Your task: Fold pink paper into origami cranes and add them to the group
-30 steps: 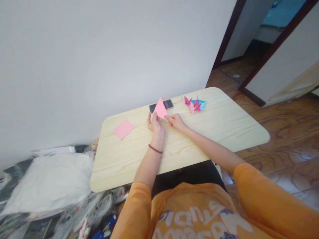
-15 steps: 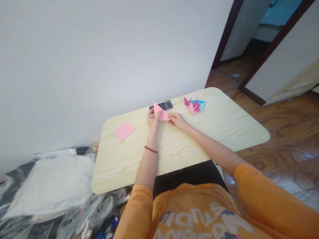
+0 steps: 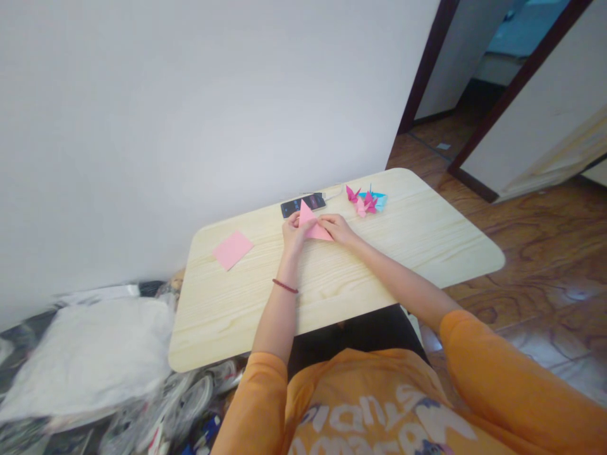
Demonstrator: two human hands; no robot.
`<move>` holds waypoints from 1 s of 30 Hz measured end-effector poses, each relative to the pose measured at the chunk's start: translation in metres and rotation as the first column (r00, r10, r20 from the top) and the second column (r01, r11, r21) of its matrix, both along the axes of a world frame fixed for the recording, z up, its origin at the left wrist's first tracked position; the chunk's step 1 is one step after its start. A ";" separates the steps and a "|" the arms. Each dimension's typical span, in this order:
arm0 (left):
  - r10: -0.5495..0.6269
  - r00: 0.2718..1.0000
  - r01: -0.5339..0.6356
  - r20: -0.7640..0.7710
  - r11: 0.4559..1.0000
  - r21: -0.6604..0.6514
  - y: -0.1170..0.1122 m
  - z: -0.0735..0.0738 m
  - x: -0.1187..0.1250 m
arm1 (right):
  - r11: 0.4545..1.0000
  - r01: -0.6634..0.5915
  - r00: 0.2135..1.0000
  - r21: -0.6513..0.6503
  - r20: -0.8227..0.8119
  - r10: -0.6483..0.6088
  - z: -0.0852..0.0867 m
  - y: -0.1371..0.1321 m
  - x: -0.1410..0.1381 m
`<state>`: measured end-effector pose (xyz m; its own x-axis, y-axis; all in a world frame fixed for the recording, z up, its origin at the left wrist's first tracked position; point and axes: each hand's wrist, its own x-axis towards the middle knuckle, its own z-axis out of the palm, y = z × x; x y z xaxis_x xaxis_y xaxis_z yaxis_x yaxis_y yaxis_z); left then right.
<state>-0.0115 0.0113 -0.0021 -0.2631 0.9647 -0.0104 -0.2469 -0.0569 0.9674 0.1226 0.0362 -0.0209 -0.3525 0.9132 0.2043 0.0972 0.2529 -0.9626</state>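
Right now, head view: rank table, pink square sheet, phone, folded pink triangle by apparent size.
1. table
2. pink square sheet
3. phone and folded pink triangle: about alike. The triangle overlaps the phone, and the left hand and right hand cover part of the triangle, so they are left unranked.

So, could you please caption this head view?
Left hand and right hand hold a pink paper triangle at the table.

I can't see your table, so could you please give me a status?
Left hand and right hand hold folded pink paper low over table. Phone just behind. Paper cranes off right.
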 end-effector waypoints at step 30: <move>0.031 0.982 -0.034 -0.186 0.999 -0.010 0.001 -0.007 -0.014 | 0.960 0.164 0.956 -0.225 -0.205 -0.212 0.004 0.011 0.012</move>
